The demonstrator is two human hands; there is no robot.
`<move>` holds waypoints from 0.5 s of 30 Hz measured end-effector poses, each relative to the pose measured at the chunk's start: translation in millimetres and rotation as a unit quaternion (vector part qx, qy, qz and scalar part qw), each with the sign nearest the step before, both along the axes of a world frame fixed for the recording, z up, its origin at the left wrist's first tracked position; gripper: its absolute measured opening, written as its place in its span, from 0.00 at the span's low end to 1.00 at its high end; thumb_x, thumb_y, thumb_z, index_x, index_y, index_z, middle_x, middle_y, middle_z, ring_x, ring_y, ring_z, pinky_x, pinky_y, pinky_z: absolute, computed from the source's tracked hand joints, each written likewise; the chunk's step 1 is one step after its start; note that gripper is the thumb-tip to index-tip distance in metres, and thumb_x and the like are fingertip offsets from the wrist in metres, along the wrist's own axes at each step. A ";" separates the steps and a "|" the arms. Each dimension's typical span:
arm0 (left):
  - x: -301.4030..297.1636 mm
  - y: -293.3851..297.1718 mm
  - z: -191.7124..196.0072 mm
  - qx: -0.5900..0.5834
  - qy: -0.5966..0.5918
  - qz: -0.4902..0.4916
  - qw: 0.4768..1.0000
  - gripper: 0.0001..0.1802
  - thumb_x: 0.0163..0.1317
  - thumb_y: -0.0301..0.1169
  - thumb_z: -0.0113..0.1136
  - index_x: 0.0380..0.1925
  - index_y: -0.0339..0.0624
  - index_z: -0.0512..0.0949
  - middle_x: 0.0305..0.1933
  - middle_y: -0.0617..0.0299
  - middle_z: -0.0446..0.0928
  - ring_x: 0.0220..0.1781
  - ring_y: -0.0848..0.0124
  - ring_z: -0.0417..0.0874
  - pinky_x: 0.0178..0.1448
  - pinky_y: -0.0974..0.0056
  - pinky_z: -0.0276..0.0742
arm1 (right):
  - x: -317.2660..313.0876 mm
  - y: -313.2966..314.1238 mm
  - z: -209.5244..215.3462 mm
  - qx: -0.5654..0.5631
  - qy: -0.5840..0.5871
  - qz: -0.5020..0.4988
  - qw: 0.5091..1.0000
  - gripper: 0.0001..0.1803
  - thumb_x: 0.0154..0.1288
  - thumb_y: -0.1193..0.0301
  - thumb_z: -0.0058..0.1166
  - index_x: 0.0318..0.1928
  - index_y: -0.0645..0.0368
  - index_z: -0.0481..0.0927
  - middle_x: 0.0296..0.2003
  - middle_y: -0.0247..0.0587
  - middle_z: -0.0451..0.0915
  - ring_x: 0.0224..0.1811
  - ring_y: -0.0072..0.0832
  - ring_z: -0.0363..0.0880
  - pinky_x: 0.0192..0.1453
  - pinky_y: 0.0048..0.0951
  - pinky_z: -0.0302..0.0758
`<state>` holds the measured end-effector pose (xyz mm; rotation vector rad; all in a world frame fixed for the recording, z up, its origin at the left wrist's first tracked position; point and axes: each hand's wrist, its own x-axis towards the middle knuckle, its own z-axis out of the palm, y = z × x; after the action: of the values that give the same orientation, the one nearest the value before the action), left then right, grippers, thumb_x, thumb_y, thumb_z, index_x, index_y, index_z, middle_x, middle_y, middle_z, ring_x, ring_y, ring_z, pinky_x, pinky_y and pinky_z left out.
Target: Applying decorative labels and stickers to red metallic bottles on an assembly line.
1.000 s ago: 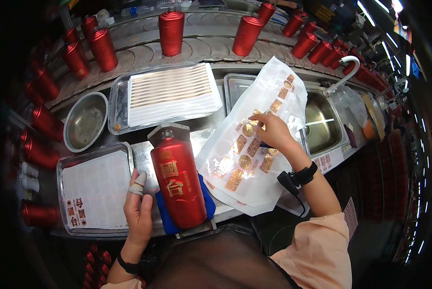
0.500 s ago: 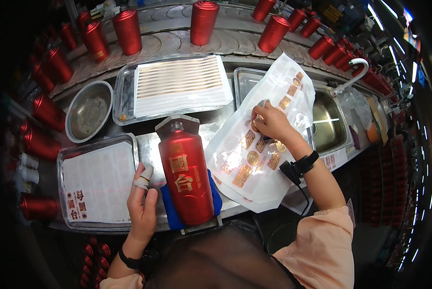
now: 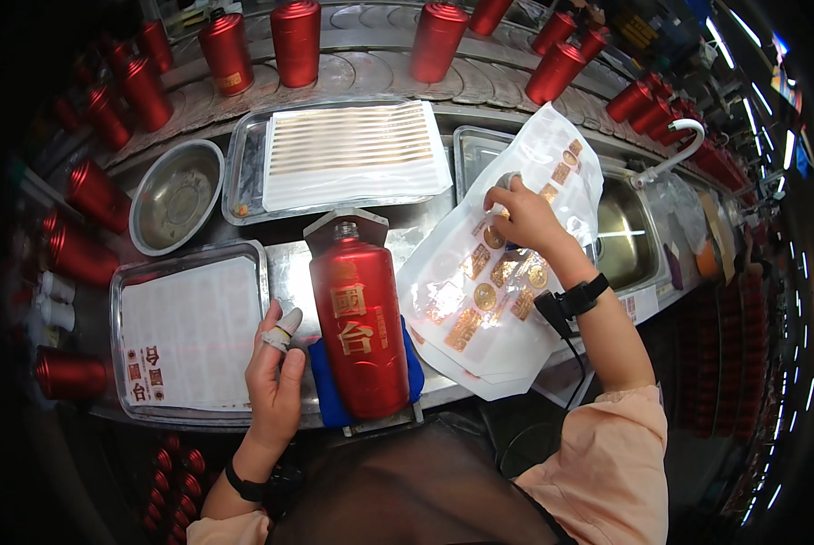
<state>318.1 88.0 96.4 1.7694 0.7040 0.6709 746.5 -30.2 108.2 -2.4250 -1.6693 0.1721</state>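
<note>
A red bottle [image 3: 360, 363] with gold lettering lies tilted back in front of me on a metal stand, with a blue cloth [image 3: 332, 391] under it. Left of the bottle, my left hand [image 3: 275, 381] is open and holds nothing; one finger wears a pale finger cover. My right hand [image 3: 529, 218] is over a sheet of gold decals [image 3: 534, 304], its bent fingers drawn together just beyond a round gold decal [image 3: 493, 238]. A grey cover is on one fingertip. Anything small between these fingers is hidden from me.
A tray [image 3: 232, 173] holds gold-striped sheets; a second tray [image 3: 263, 313] at left holds a mostly blank decal sheet. Near them is a metal bowl [image 3: 178, 197]. A sink [image 3: 626, 243] with a white tap [image 3: 675, 156] stands right. Red bottles [image 3: 296, 45] line the conveyor [image 3: 361, 77] behind.
My right hand has shifted a little farther away over the sheet, uncovering the round gold decal. Bottles on the conveyor have moved right. My left hand stays beside the bottle.
</note>
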 end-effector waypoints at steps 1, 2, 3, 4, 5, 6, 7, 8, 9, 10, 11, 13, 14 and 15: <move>0.3 -0.4 0.0 -0.002 0.003 0.001 1.000 0.25 0.72 0.34 0.49 0.63 0.27 0.71 0.74 0.37 0.61 0.77 0.54 0.61 0.75 0.57 0.57 | 4.7 -2.8 0.7 -0.001 0.000 0.001 1.000 0.13 0.54 0.73 0.57 0.41 0.47 0.83 0.37 0.48 0.74 0.34 0.45 0.82 0.40 0.41 0.78; 0.8 -0.5 0.4 -0.003 0.002 0.002 1.000 0.25 0.72 0.34 0.49 0.63 0.27 0.71 0.74 0.37 0.61 0.77 0.54 0.61 0.75 0.57 0.57 | 11.3 -7.0 1.2 -0.008 -0.022 -0.022 0.999 0.15 0.54 0.74 0.56 0.43 0.45 0.83 0.37 0.47 0.74 0.36 0.45 0.82 0.42 0.41 0.78; 1.1 -0.4 1.3 -0.007 0.001 0.000 1.000 0.25 0.72 0.34 0.49 0.63 0.27 0.71 0.74 0.38 0.61 0.77 0.54 0.61 0.75 0.56 0.58 | 17.3 -11.9 1.6 -0.015 -0.044 -0.047 0.998 0.17 0.54 0.75 0.55 0.45 0.44 0.84 0.37 0.46 0.74 0.37 0.45 0.81 0.44 0.41 0.78; 1.5 -0.5 2.2 -0.012 0.000 -0.002 1.000 0.25 0.72 0.33 0.49 0.63 0.27 0.71 0.74 0.38 0.60 0.76 0.54 0.61 0.75 0.56 0.59 | 22.9 -17.0 1.8 -0.017 -0.044 -0.048 0.998 0.17 0.54 0.75 0.55 0.45 0.44 0.84 0.37 0.46 0.74 0.37 0.45 0.81 0.44 0.41 0.78; 2.0 -0.9 2.9 -0.014 0.000 -0.003 1.000 0.25 0.72 0.33 0.49 0.63 0.27 0.71 0.74 0.38 0.60 0.76 0.54 0.61 0.75 0.56 0.59 | 28.3 -22.1 1.9 -0.037 -0.043 -0.066 0.996 0.20 0.54 0.76 0.54 0.46 0.43 0.85 0.39 0.45 0.75 0.41 0.45 0.81 0.47 0.41 0.78; 2.9 -1.3 3.4 -0.019 -0.006 0.001 1.000 0.25 0.72 0.33 0.48 0.63 0.27 0.71 0.74 0.38 0.61 0.76 0.54 0.62 0.74 0.56 0.59 | 31.0 -25.2 3.3 -0.057 -0.042 -0.085 0.994 0.22 0.53 0.77 0.53 0.47 0.41 0.85 0.42 0.45 0.76 0.44 0.45 0.81 0.49 0.41 0.78; 3.9 -1.6 3.2 -0.025 -0.012 0.004 1.000 0.24 0.72 0.32 0.48 0.63 0.26 0.71 0.74 0.38 0.61 0.75 0.54 0.62 0.74 0.56 0.60 | 32.9 -27.8 5.5 -0.075 -0.023 -0.100 0.992 0.24 0.54 0.77 0.53 0.51 0.40 0.84 0.42 0.45 0.76 0.46 0.44 0.81 0.52 0.41 0.77; 3.5 -0.8 1.3 -0.027 -0.013 0.002 1.000 0.24 0.72 0.32 0.48 0.63 0.26 0.71 0.74 0.38 0.61 0.75 0.54 0.62 0.74 0.56 0.60 | 33.0 -30.0 4.8 -0.077 -0.024 -0.102 0.992 0.24 0.54 0.77 0.53 0.51 0.40 0.84 0.42 0.45 0.76 0.46 0.44 0.81 0.52 0.41 0.77; 2.7 0.6 -1.4 -0.011 -0.006 0.001 1.000 0.24 0.72 0.32 0.47 0.63 0.26 0.71 0.74 0.38 0.61 0.75 0.54 0.63 0.74 0.56 0.60 | 32.9 -33.6 4.4 -0.063 -0.020 -0.101 0.993 0.25 0.54 0.76 0.53 0.52 0.39 0.83 0.42 0.45 0.76 0.46 0.44 0.81 0.52 0.41 0.77; 3.1 1.0 -3.0 0.005 0.000 0.000 1.000 0.24 0.72 0.31 0.47 0.63 0.26 0.71 0.74 0.38 0.61 0.75 0.53 0.63 0.74 0.56 0.61 | 32.7 -36.2 4.8 -0.049 -0.017 -0.100 0.994 0.26 0.55 0.76 0.52 0.54 0.39 0.83 0.42 0.45 0.76 0.46 0.44 0.81 0.51 0.40 0.77; 4.4 0.4 -1.7 0.003 -0.001 -0.002 1.000 0.24 0.72 0.31 0.47 0.63 0.26 0.71 0.74 0.38 0.61 0.75 0.53 0.63 0.74 0.56 0.61 | 32.3 -37.0 5.5 -0.050 -0.018 -0.102 0.993 0.26 0.55 0.76 0.52 0.54 0.39 0.83 0.42 0.45 0.76 0.46 0.44 0.81 0.51 0.40 0.77; 5.7 -1.0 2.1 -0.029 -0.012 0.008 0.999 0.24 0.72 0.31 0.47 0.63 0.26 0.71 0.73 0.37 0.61 0.75 0.53 0.62 0.75 0.55 0.58 | 27.6 -32.6 6.0 -0.052 0.002 -0.086 0.995 0.27 0.56 0.76 0.53 0.56 0.37 0.81 0.43 0.45 0.75 0.45 0.45 0.81 0.50 0.41 0.78; 5.4 -0.9 0.6 -0.029 -0.011 0.007 0.999 0.24 0.72 0.31 0.47 0.63 0.26 0.71 0.73 0.37 0.61 0.75 0.53 0.62 0.75 0.55 0.58 | 26.1 -30.2 4.6 -0.053 0.002 -0.087 0.995 0.27 0.56 0.76 0.53 0.56 0.37 0.81 0.43 0.45 0.75 0.45 0.45 0.81 0.50 0.41 0.78; 3.8 0.6 -1.9 -0.015 -0.002 0.005 1.000 0.24 0.72 0.31 0.47 0.63 0.26 0.71 0.73 0.37 0.61 0.75 0.53 0.62 0.75 0.55 0.57 | 24.4 -27.5 3.8 -0.056 -0.005 -0.078 0.995 0.26 0.56 0.76 0.53 0.55 0.38 0.82 0.43 0.46 0.75 0.44 0.46 0.81 0.50 0.41 0.78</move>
<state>321.9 88.6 94.5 1.7374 0.7184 0.6670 770.9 -57.7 112.1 -2.6304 -1.5041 0.2368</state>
